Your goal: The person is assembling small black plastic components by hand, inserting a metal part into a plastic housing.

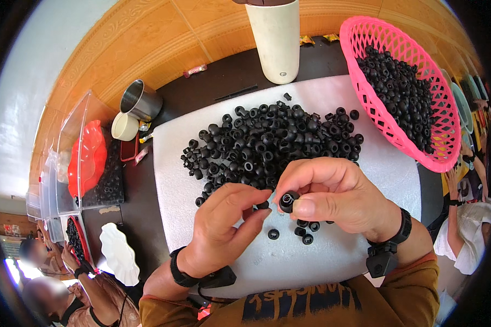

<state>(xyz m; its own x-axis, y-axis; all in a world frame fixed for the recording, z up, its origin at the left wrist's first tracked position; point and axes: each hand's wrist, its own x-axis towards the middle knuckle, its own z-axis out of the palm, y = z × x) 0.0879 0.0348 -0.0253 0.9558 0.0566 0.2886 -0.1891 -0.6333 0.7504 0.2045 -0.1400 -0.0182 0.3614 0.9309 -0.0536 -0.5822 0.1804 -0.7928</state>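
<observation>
My right hand (341, 199) pinches a round, hollow black plastic piece (288, 201) between thumb and fingers, its ringed opening showing. Close by on the left, my left hand (223, 226) has thumb and forefinger closed around a small black piece (263, 205), mostly covered by the fingertips. Both hands hover over a white foam sheet (174, 163). Just beyond them spreads a heap of similar black pieces (267, 136), ball-shaped with holes. Several loose ones (307, 238) lie under and in front of the hands.
A pink lattice basket (360, 92) full of black pieces stands at the right. Behind the foam is a white tumbler (275, 43). To the left are a steel cup (147, 101), a clear bin (71, 174) and a white scalloped tray (119, 253). Other people sit at both sides.
</observation>
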